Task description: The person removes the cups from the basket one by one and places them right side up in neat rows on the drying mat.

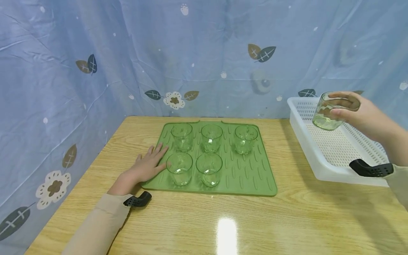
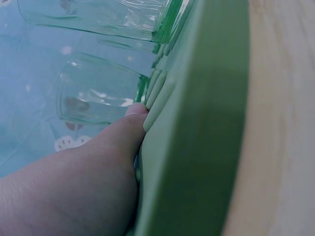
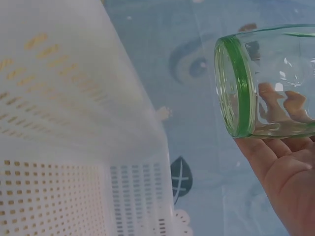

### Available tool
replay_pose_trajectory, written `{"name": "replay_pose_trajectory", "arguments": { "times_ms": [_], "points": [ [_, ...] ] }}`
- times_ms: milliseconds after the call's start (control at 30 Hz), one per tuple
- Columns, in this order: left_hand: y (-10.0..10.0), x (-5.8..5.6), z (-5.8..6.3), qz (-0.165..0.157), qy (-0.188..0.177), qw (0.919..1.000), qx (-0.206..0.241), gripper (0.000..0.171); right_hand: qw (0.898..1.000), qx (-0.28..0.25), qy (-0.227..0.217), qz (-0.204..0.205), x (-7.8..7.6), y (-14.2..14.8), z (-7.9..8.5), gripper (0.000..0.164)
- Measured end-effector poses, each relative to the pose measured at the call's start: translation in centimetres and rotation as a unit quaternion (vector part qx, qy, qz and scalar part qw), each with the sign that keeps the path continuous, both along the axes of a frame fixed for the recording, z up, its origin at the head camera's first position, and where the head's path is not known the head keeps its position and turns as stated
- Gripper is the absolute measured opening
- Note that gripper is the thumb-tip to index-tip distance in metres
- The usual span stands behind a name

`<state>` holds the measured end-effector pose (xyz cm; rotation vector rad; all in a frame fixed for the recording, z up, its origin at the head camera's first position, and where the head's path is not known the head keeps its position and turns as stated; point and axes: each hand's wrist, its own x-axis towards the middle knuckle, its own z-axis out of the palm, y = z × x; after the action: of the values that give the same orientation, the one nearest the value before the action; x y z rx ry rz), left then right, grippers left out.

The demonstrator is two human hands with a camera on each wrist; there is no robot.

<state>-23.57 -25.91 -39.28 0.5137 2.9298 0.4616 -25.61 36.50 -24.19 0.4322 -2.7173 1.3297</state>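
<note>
My right hand point(image 1: 366, 111) grips a clear glass cup point(image 1: 326, 115) above the white plastic basket point(image 1: 306, 141). In the right wrist view the cup's thick green-tinted base point(image 3: 241, 88) faces the basket side, and fingers show through its wall. On the left, my left hand point(image 1: 148, 166) lies flat with spread fingers over the left edge of the green ribbed mat point(image 1: 248, 184). Its thumb is close beside the front-left glass point(image 1: 180, 170); whether they touch I cannot tell. Several more glasses stand upright on the mat, including the front-middle glass point(image 1: 209, 171) and the back-right glass point(image 1: 245, 138).
The basket has perforated walls and floor and stands right of the mat on a wooden table point(image 1: 178, 226). A blue patterned curtain point(image 1: 216, 60) hangs behind the table and along its left side. Bare mat shows at the front right, below the back-right glass.
</note>
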Motion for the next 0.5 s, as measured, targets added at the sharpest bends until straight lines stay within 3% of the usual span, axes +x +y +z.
{"name": "replay_pose_trajectory", "arguments": {
  "times_ms": [233,500],
  "points": [
    [0.1,0.1,0.1,0.003,0.000,1.0000,0.002,0.079,0.998,0.000,0.028,0.063,0.3,-1.6,-0.1,0.051],
    [0.2,0.1,0.2,0.005,-0.001,1.0000,0.005,0.080,0.994,-0.019,0.034,0.102,1.0,-3.8,-0.5,0.055]
  ]
}}
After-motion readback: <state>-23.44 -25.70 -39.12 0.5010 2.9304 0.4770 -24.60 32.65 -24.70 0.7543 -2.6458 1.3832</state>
